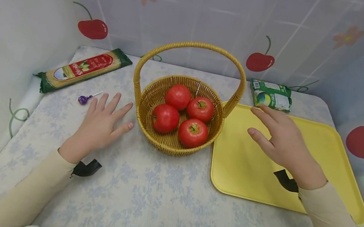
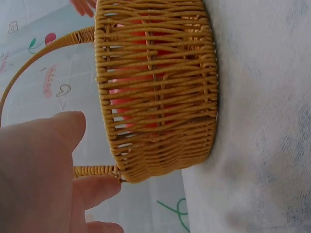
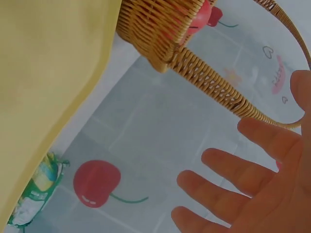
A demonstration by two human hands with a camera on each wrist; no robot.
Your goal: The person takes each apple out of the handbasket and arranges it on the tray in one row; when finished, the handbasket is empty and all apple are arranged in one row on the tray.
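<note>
A woven basket [image 1: 177, 149] with a tall arched handle [image 1: 195, 44] stands mid-table, and several red apples [image 1: 193, 133] lie inside it. To its left my left hand [image 1: 97, 127] hovers with fingers spread, holding nothing. On the other side my right hand [image 1: 284, 143] is held above the yellow tray [image 1: 239, 176], its fingers extended and nothing in them. Both hands are apart from the basket in the head view. The left wrist view shows the basket's woven side [image 2: 158, 97] with red apples glimpsed through its gaps.
A long green-and-red packet of pasta [image 1: 84, 70] lies at the back left. Close to the left fingertips is a purple lollipop [image 1: 84, 99]. Behind the tray rests a green packet [image 1: 272, 95]. Printed curtains [image 1: 198, 19] enclose the table at the back and sides.
</note>
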